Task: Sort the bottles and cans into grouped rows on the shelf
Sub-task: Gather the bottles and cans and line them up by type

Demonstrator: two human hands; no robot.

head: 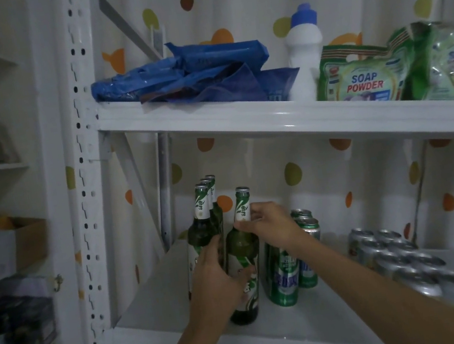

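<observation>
Nearest, my left hand [215, 279] wraps the green bottle [242, 246], right hand [269, 224] pinching its neck; a tilt could topple the green cans [283, 278] beside it.

White shelf [156, 297] bears green bottles [203, 231], green cans [283, 281], silver cans [405, 266].

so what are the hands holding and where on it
Both hold the front green bottle: right hand pinches its neck, left hand grips its lower body.

Four green beer bottles [241, 246], at least three green cans [283, 278], about ten blurred silver cans [399, 252], two soap powder bags [362, 78], one blue-capped white bottle [305, 51].
</observation>
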